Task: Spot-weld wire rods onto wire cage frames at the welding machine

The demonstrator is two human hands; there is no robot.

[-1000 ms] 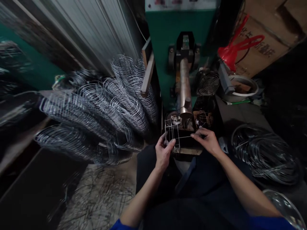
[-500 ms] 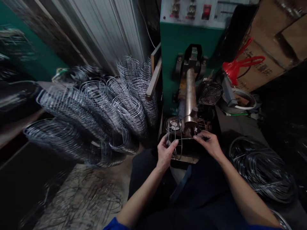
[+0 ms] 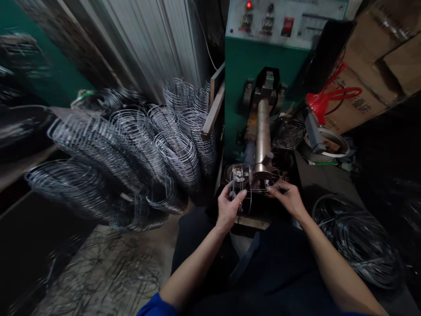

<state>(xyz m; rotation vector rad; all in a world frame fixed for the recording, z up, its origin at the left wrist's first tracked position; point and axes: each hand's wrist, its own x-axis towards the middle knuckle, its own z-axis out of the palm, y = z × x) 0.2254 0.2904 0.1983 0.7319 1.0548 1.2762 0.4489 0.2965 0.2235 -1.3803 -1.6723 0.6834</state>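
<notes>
My left hand (image 3: 229,206) is closed round the side of a round wire frame (image 3: 250,202), made of thin metal rings and cross wires. On the other side, my right hand (image 3: 287,196) pinches a thin wire that runs across to the frame. Both hands are at the lower end of a spot welder's thick metal arm (image 3: 263,136), the frame just left of its tip. Where the wire meets the tip is too dark and small to make out. The welder's green body (image 3: 240,66) stands behind, with a red lamp (image 3: 249,5) lit on its panel.
Several stacks of bent wire rings (image 3: 177,151) stand at the left. A coil of wire (image 3: 358,237) lies at the right, below a round pan (image 3: 344,147) and a red-handled tool (image 3: 317,105). Cardboard boxes (image 3: 368,87) are behind. Loose wire pieces (image 3: 108,267) litter the floor.
A red lamp on the welder's panel now shows lit. The view has shifted slightly. The wire frame has turned a little beside the arm's tip, with both hands still gripping.
</notes>
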